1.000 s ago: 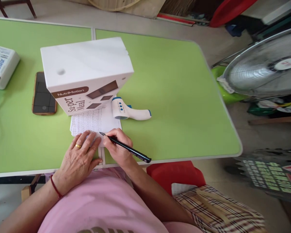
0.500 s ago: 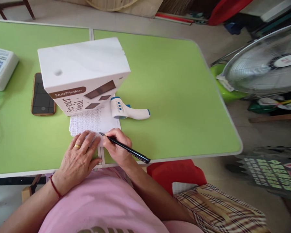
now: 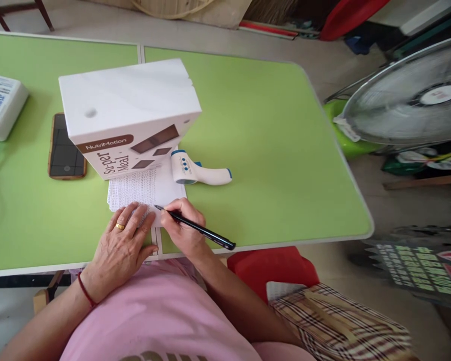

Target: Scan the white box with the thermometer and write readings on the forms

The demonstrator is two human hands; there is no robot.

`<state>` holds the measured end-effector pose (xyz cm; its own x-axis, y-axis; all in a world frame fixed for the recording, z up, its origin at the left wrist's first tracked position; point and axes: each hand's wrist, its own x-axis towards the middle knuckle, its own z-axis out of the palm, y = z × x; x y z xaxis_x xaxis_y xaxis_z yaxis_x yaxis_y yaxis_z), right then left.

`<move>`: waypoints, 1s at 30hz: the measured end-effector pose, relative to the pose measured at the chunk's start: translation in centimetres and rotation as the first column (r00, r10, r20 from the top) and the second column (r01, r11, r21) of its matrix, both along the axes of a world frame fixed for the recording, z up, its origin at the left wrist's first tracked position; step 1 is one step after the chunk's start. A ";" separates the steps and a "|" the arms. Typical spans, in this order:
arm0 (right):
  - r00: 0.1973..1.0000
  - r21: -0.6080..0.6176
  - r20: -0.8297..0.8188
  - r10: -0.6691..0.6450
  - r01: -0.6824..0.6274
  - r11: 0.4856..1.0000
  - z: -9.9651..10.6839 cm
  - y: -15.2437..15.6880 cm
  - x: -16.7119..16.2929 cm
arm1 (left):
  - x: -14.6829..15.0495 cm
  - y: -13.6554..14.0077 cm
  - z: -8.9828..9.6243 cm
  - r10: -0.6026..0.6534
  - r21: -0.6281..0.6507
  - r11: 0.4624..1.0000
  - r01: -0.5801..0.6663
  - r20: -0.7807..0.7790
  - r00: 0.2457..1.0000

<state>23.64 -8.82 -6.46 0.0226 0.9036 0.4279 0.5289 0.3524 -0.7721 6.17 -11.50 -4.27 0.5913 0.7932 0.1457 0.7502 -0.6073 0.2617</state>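
Note:
A stack of paper (image 3: 133,189) covered in rows of small handwriting lies on the green table (image 3: 263,130). My left hand (image 3: 122,243), with a gold ring, rests flat on the lower part of the paper, fingers stretched out. In my right hand (image 3: 184,228) is a black pen (image 3: 206,232), gripped near its tip, which points at the paper just beside my left fingers. A white box (image 3: 131,100) marked NutriMotion stands over the paper's far part and hides it. Touching the sheet's right side is a white and blue infrared thermometer (image 3: 199,170).
Left of the box lies a phone (image 3: 66,150) in a brown case. A white device (image 3: 3,105) with a cable sits farther left. Beyond the table's right end stands a fan (image 3: 421,95). A red stool (image 3: 274,268) with plaid cloth (image 3: 342,321) is by the near edge.
The pen tip and my right hand have shifted very slightly to the right. My left hand and the paper stay where they were.

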 end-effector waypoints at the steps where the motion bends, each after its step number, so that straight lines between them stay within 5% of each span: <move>1: 1.000 -0.003 0.000 0.005 -0.005 1.000 0.0 0.0 0.0 | 0.0 0.0 0.0 -0.001 0.001 1.000 0.001 -0.001 1.000; 30: 0.998 -0.011 -0.057 -0.032 0.031 0.999 -0.3 -0.3 0.5 | -0.1 0.0 0.0 0.000 0.033 0.999 0.000 0.007 1.000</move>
